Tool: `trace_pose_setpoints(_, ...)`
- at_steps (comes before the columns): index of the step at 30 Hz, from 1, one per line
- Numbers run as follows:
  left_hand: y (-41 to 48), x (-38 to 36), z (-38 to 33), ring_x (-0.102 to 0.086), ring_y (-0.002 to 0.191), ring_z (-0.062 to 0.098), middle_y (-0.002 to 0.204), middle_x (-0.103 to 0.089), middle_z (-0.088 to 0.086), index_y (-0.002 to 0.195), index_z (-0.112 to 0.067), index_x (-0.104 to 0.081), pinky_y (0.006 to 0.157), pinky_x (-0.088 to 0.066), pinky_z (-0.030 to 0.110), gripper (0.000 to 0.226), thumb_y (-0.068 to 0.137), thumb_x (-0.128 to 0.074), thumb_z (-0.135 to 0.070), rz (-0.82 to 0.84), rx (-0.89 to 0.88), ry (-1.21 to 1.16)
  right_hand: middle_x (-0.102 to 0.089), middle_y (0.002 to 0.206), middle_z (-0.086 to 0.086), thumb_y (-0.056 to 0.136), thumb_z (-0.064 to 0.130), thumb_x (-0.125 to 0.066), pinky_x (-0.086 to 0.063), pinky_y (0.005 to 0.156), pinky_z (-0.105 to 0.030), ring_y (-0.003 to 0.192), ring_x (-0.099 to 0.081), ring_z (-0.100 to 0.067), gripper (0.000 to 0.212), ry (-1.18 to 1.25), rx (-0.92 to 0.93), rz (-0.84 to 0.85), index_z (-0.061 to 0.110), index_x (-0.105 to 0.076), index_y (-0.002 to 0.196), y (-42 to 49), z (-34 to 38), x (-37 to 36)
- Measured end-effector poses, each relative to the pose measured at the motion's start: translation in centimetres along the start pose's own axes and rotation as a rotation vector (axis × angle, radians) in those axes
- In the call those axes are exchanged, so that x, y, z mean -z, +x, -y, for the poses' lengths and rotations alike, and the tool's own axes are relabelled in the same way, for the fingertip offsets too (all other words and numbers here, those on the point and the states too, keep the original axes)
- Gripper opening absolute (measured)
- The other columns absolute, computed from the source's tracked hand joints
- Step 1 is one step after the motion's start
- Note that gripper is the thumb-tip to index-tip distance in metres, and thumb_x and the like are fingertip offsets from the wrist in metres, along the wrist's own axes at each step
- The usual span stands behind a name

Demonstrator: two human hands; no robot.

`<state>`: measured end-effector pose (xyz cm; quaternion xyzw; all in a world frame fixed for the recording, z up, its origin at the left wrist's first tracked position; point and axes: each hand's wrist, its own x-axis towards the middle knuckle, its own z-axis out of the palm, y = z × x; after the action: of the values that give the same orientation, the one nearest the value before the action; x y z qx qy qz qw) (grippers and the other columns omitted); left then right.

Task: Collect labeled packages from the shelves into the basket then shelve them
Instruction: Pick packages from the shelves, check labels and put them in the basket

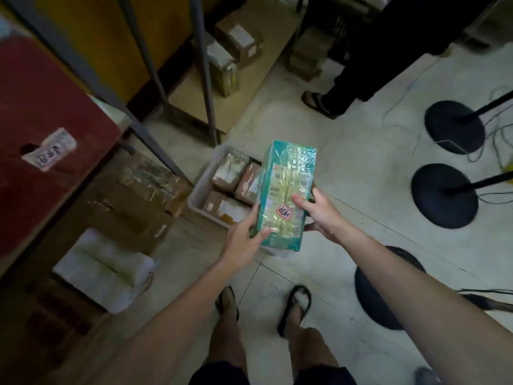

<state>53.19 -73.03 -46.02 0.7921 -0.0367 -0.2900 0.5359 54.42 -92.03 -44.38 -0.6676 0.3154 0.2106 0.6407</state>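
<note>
Lengthwise away, teal package [288, 173] in grip of left hand [244, 240] and right hand [322, 215]

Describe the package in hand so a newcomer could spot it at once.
Start at the grey shelf rack on the left; a white basket sits on the floor at its foot. Over the basket, the left hand and right hand hold the package. Unlike the brown parcels below, it is teal, film-wrapped, with a red-edged label.
</note>
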Motion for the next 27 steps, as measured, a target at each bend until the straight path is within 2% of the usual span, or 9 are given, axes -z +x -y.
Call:
trace_pose_setpoints(3, 2.1, -3.5, 3.1, -0.054, 0.117, 0.013, 0.131, -0.054, -0.003, 0.144, -0.027, -0.027, 0.099, -0.046, 0.034, 0.062, 0.09, -0.056, -0.019, 0.021, 0.095, -0.057, -0.063, 0.118, -0.005, 0.091, 0.026, -0.056, -0.056, 0.069, -0.049, 0.096, -0.065, -0.022, 0.035, 0.031, -0.101, 0.017, 0.021, -0.044, 0.124, 3.6, -3.8, 1.6)
trace_pose_setpoints(5, 3.3, -6.1, 5.2, -0.051, 0.121, 0.013, 0.135, -0.051, -0.004, 0.144, -0.029, -0.026, 0.101, -0.044, 0.042, 0.061, 0.091, -0.055, -0.019, 0.016, 0.142, -0.116, -0.063, 0.118, -0.002, 0.091, 0.027, -0.055, -0.054, 0.078, -0.054, 0.1, -0.064, -0.023, 0.038, 0.031, -0.149, 0.042, 0.024, -0.044, 0.127, 6.0, -6.4, 2.8)
trace_pose_setpoints(10, 6.8, -12.6, 9.6, -0.054, 0.115, 0.006, 0.127, -0.055, -0.013, 0.128, -0.056, -0.029, 0.096, -0.048, 0.037, 0.057, 0.092, -0.053, -0.02, -0.004, 0.223, -0.14, -0.059, 0.124, 0.008, 0.09, 0.029, -0.057, -0.049, 0.089, -0.057, 0.107, -0.061, -0.019, 0.042, 0.056, -0.223, 0.037, 0.035, -0.043, 0.13, 11.0, -12.6, 6.9)
trace_pose_setpoints(14, 10.8, -16.3, 11.8, -0.046, 0.123, 0.01, 0.138, -0.048, -0.004, 0.139, -0.035, -0.031, 0.099, -0.039, 0.024, 0.052, 0.094, -0.05, -0.019, 0.033, 0.216, -0.056, -0.055, 0.13, 0.005, 0.091, 0.022, -0.055, -0.053, 0.08, -0.052, 0.111, -0.058, -0.022, 0.041, 0.303, -0.323, -0.061, 0.032, -0.044, 0.129, 14.0, -17.0, 9.8)
trace_pose_setpoints(17, 13.7, -18.0, 13.4, -0.042, 0.125, 0.01, 0.142, -0.044, -0.001, 0.144, -0.025, -0.028, 0.099, -0.035, 0.022, 0.052, 0.095, -0.046, -0.02, 0.043, 0.2, 0.026, -0.053, 0.133, 0.0, 0.091, 0.02, -0.054, -0.049, 0.086, -0.058, 0.117, -0.054, -0.028, 0.047, 0.412, -0.359, -0.047, 0.03, -0.04, 0.135, 16.8, -18.9, 11.1)
trace_pose_setpoints(19, 15.3, -18.5, 14.4, -0.041, 0.114, 0.002, 0.138, -0.046, -0.001, 0.144, -0.025, -0.027, 0.087, -0.032, 0.016, 0.051, 0.096, -0.044, -0.022, 0.025, 0.219, 0.08, -0.052, 0.133, 0.002, 0.091, 0.02, -0.055, -0.049, 0.086, -0.058, 0.117, -0.054, -0.026, 0.05, 0.412, -0.365, -0.037, 0.03, -0.038, 0.137, 18.9, -19.6, 11.3)
trace_pose_setpoints(22, 17.9, -18.8, 16.1, -0.048, 0.091, 0.007, 0.111, -0.06, 0.008, 0.144, -0.019, -0.029, 0.072, -0.032, 0.011, 0.05, 0.096, -0.044, -0.019, 0.026, 0.199, 0.149, -0.054, 0.119, 0.011, 0.091, 0.021, -0.058, -0.054, 0.075, -0.047, 0.099, -0.058, -0.012, 0.043, 0.331, -0.354, -0.047, 0.035, -0.04, 0.128, 21.8, -20.4, 11.2)
trace_pose_setpoints(24, 19.5, -18.8, 17.2, -0.054, 0.089, 0.014, 0.113, -0.061, 0.013, 0.144, -0.021, -0.027, 0.07, -0.036, 0.012, 0.053, 0.095, -0.046, -0.014, 0.017, 0.182, 0.195, -0.058, 0.116, 0.008, 0.089, 0.02, -0.061, -0.055, 0.068, -0.038, 0.092, -0.06, -0.009, 0.036, 0.211, -0.34, -0.083, 0.032, -0.042, 0.118, 23.6, -21.1, 11.3)
trace_pose_setpoints(27, 20.7, -19.2, 18.8, -0.057, 0.102, 0.024, 0.123, -0.058, 0.014, 0.145, -0.024, -0.024, 0.081, -0.047, 0.028, 0.055, 0.095, -0.046, -0.015, 0.01, 0.162, 0.284, -0.065, 0.114, -0.007, 0.085, 0.015, -0.066, -0.058, 0.063, -0.032, 0.087, -0.067, -0.013, 0.031, 0.102, -0.315, -0.104, 0.019, -0.052, 0.113, 25.2, -22.2, 12.1)
